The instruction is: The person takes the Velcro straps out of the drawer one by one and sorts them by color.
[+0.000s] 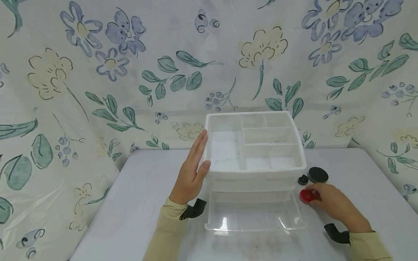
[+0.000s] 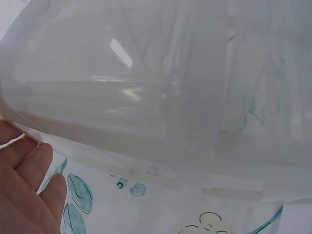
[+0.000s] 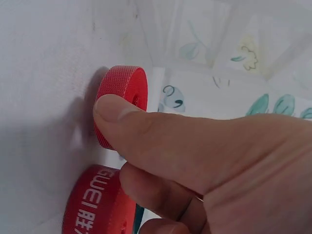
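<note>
A white plastic drawer organizer [image 1: 255, 177] has a divided top tray and a clear drawer [image 1: 254, 212] pulled out at the front. Flat against its left side, with fingers straight, rests my left hand [image 1: 191, 174]; the left wrist view shows those fingers [image 2: 36, 168] at the edge of the translucent plastic. My right hand [image 1: 337, 203], to the right of the drawer, pinches a small red roll of hook-and-loop tape [image 3: 114, 83], its thumb on the woven outer face. Beside that roll, close to the curled fingers, is another red roll with white lettering [image 3: 92, 202].
Behind the right hand lie a black disc-like roll [image 1: 318, 175] and a smaller black piece [image 1: 303, 180], next to the organizer's right side. Everything stands on a white table [image 1: 130, 210]. A flower-printed sheet [image 1: 183, 90] hangs behind and at both sides.
</note>
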`<state>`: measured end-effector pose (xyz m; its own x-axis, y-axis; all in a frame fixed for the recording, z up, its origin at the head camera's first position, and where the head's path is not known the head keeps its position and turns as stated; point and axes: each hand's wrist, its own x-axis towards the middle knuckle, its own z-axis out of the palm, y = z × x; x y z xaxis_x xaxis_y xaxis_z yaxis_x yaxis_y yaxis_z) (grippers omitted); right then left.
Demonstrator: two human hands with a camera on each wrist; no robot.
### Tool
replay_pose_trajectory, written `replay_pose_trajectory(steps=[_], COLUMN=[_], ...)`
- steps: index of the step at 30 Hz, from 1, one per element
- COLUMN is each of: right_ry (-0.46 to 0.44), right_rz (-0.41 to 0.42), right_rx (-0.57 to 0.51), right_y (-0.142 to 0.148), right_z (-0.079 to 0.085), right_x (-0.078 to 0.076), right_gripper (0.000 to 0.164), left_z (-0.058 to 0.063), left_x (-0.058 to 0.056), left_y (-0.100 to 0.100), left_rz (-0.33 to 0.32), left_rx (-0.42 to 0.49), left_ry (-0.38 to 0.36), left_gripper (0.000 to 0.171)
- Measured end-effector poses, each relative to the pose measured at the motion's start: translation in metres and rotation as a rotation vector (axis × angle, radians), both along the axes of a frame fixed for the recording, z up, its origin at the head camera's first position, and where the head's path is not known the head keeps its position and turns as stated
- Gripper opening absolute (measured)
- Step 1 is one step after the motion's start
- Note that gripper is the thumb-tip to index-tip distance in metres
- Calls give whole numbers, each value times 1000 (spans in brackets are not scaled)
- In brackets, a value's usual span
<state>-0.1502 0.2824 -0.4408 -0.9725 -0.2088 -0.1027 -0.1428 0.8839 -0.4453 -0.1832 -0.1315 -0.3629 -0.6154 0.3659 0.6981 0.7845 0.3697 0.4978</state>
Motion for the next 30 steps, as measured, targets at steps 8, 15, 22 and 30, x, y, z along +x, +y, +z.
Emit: replay_pose_trajectory(steps=[8, 15, 22, 30], right_ry=[-18, -5, 9, 12], right_rz=[-1, -1, 5, 1], right_rx=[37, 57, 80, 95], right_y=[-3, -4, -6, -7], right_z=[-4, -5, -4, -6], right_x=[-2, -1, -1, 0], right_gripper=[42, 42, 42, 42], left_z=[0, -1, 0, 0], left_x=[-1, -1, 0, 0], left_y=[0, -1, -1, -1], left_rz=[1, 3, -1, -4], left_rx=[-5, -5, -1, 3], left_ry=[4, 3, -2, -6], left_gripper=[68, 68, 68, 68])
